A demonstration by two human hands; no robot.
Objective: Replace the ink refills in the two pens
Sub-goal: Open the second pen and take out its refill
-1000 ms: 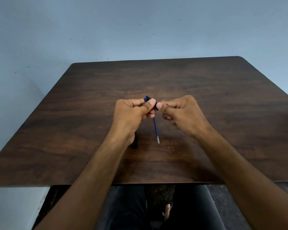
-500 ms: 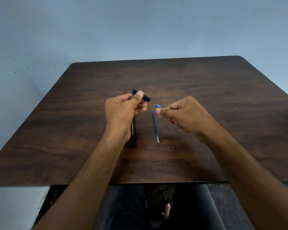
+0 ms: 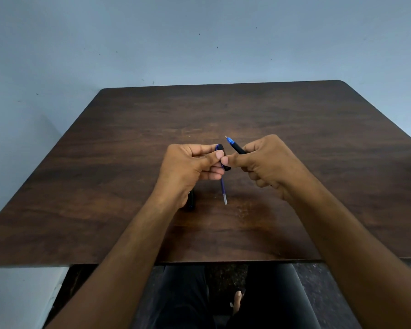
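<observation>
My left hand (image 3: pixel 190 166) pinches a short black pen cap with a blue clip (image 3: pixel 223 160) between thumb and fingers. My right hand (image 3: pixel 268 162) grips a black pen (image 3: pixel 237 147) whose blue tip points up and to the left, away from me. The thumbs of both hands almost touch above the table. A loose blue ink refill (image 3: pixel 223 189) lies on the dark wooden table (image 3: pixel 318 138) just below the hands. A second black pen (image 3: pixel 191 201) lies on the table, mostly hidden under my left wrist.
The table's near edge (image 3: pixel 223 261) runs just above my lap, and its far edge meets a pale blue wall (image 3: pixel 199 43). My legs and a bare foot (image 3: pixel 237 302) show below the table.
The hands were apart half a second ago and have come back together. My right hand has turned so the pen's blue tip points up and away. The refill on the table has not moved.
</observation>
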